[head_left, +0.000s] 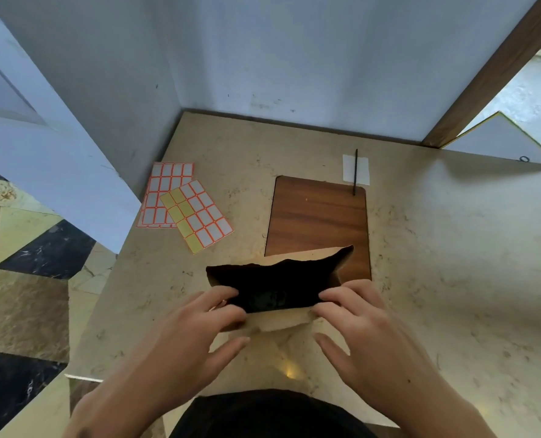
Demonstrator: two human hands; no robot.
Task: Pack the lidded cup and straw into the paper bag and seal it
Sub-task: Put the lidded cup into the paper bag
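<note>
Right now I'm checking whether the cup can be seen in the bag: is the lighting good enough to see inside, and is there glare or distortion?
Head view: the paper bag mouth is deep black shadow, contents unreadable; a small bright glare spot sits on the counter near the person; wide-angle bending curves the wall edges; both hands, left hand and right hand, look sharp.

Your left hand [180, 330] and right hand [367, 327] occupy the near rim of the open paper bag [281, 286], one at each side; the mouth between them is unobstructed from above. The wooden board [319, 216] lies flat beyond the bag and does not block passage. The straw [355, 172] rests across the board's far right corner and a white card [362, 169]. Two label sheets [183, 207] lie flat at far left. The wall [262, 58] closes the far side. The counter [452, 263] at right offers open approach.
</note>
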